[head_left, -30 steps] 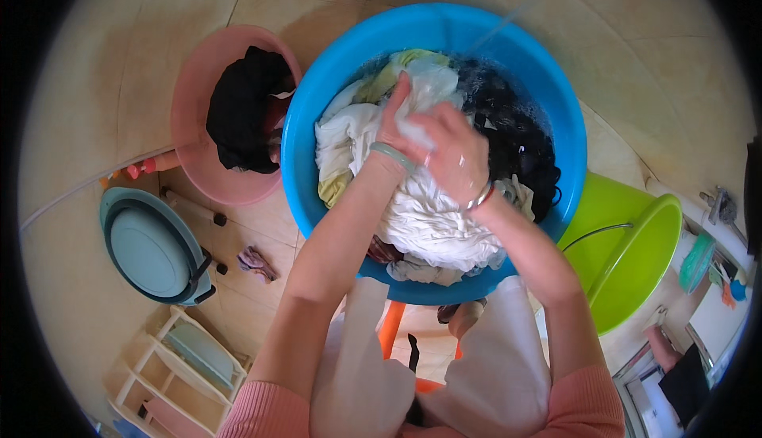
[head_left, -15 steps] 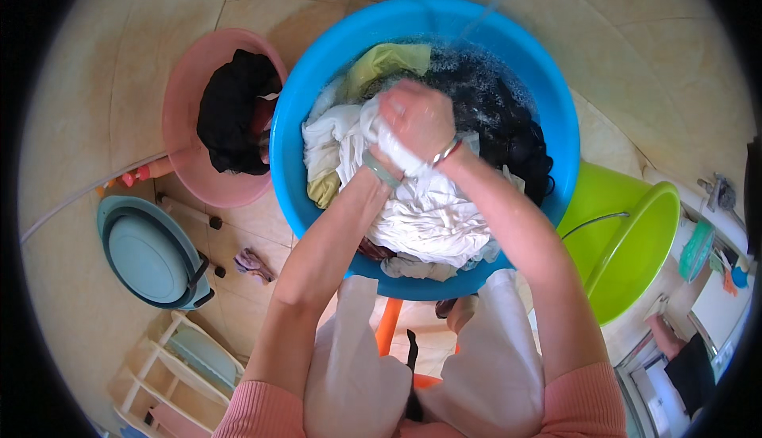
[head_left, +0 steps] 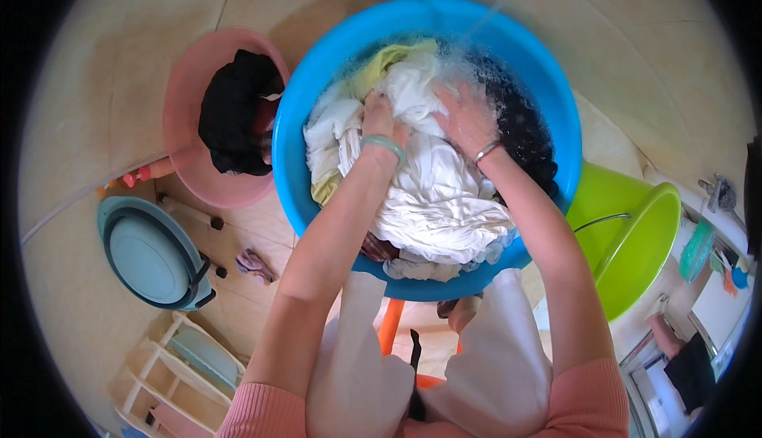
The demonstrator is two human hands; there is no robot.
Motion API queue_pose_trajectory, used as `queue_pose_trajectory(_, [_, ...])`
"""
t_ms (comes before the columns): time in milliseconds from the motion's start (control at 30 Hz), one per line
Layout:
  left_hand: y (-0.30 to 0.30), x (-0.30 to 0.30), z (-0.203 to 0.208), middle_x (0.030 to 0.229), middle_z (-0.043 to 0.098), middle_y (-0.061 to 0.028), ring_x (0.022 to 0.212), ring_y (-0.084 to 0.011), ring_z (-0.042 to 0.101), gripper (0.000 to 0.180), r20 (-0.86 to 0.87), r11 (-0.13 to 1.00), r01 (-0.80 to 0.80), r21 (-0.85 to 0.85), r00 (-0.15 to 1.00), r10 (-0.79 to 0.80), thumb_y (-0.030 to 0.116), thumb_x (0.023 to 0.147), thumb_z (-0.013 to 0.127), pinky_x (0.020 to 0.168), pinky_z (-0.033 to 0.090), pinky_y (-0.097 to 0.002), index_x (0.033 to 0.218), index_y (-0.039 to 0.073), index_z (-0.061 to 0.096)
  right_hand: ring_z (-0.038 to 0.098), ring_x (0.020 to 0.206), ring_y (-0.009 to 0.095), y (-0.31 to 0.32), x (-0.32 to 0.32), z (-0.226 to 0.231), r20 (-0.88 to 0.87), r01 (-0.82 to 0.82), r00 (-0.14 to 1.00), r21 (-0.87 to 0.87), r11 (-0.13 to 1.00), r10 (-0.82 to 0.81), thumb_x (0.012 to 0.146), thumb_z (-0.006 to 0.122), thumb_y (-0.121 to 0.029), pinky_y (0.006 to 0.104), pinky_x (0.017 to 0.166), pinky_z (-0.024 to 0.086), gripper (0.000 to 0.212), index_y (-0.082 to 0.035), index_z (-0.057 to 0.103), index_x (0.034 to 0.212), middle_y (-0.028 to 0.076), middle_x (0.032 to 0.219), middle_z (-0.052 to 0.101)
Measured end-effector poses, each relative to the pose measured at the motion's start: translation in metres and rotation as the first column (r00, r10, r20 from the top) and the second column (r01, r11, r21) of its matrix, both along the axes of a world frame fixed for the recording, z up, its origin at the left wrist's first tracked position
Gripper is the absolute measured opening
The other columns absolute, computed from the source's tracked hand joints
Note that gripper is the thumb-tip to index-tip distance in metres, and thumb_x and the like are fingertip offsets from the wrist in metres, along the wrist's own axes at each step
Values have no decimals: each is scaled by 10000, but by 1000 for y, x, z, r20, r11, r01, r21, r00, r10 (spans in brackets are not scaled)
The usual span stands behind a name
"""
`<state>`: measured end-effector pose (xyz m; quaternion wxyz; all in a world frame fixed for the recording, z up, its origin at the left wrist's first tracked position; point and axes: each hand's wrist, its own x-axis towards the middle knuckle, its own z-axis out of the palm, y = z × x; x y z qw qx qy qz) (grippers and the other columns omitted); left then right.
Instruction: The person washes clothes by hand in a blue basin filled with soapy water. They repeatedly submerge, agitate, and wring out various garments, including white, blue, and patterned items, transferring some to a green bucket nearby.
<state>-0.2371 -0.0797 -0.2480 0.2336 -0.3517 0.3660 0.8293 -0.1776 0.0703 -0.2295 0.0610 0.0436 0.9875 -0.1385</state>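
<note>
A wide blue tub [head_left: 292, 132] holds wet laundry and water. My left hand [head_left: 382, 119], with a pale green bangle at the wrist, has its fingers curled into a bunched white cloth [head_left: 436, 192]. My right hand [head_left: 470, 116], wearing a silver bangle, lies with fingers spread on the cloth's right side; splashing water blurs its fingertips. Dark clothes [head_left: 528, 132] soak along the right, and a yellow-green cloth [head_left: 381, 65] shows at the far left of the water. A thin stream of water falls in from the far side.
A pink basin [head_left: 181, 140] with black clothing [head_left: 234, 112] stands left of the tub. Below it are a grey-blue basin [head_left: 147, 255], a small purple cloth [head_left: 255, 266] on the tiles and a cream rack [head_left: 171, 358]. A lime-green bucket [head_left: 635, 239] lies tilted at right. Another person's arm [head_left: 665, 335] shows lower right.
My hands, close together over the cloth before, have moved apart. The right has shifted rightward and spread its fingers. A white bundle now lies between them toward the far side.
</note>
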Motion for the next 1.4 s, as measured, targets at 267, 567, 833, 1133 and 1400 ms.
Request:
queue_pose_trajectory(267, [9,3,25,1314,557,-116,1179,-317,536,404,-121,964,239,112,967,-226,357,988,536,986,442,-453,1294,94,518,649,888,306,-11,-46,16,-3,351,934,-169,921,-357,836,632,-203,434,659,557,117,-116,673,904,111,969,643])
queue_pose_trajectory(567, [-15,4,55,1096,654,-86,992,-166,625,361,-103,671,436,599,874,-476,351,1000,528,806,540,-352,1230,76,560,546,879,216,-93,32,101,-499,-304,857,-287,908,129,645,714,-245,333,629,507,210,-135,620,797,30,893,540])
queue_pose_trajectory(833, [-24,15,9,1055,641,-49,947,-140,620,285,-193,839,471,273,881,-432,283,985,526,760,523,-292,1162,67,584,597,692,183,-93,5,92,-609,-244,792,-250,937,43,714,765,-280,312,515,501,200,-149,615,729,2,746,538])
queue_pose_trajectory(1133, [2,12,31,1021,657,-60,979,-209,633,223,-49,973,200,-119,977,-207,223,940,559,876,505,-320,1054,37,605,670,728,341,-17,-20,18,-189,143,952,-424,894,-242,929,523,-353,464,625,542,314,-98,649,796,125,851,686])
queue_pose_trajectory(1400, [-14,0,19,1349,511,-88,1216,-242,508,491,-108,998,47,-40,993,-51,106,942,534,1015,437,-447,1416,126,406,491,1182,479,-7,9,18,-269,95,950,-229,969,-157,872,643,-456,511,989,435,595,-172,499,1374,254,1346,479])
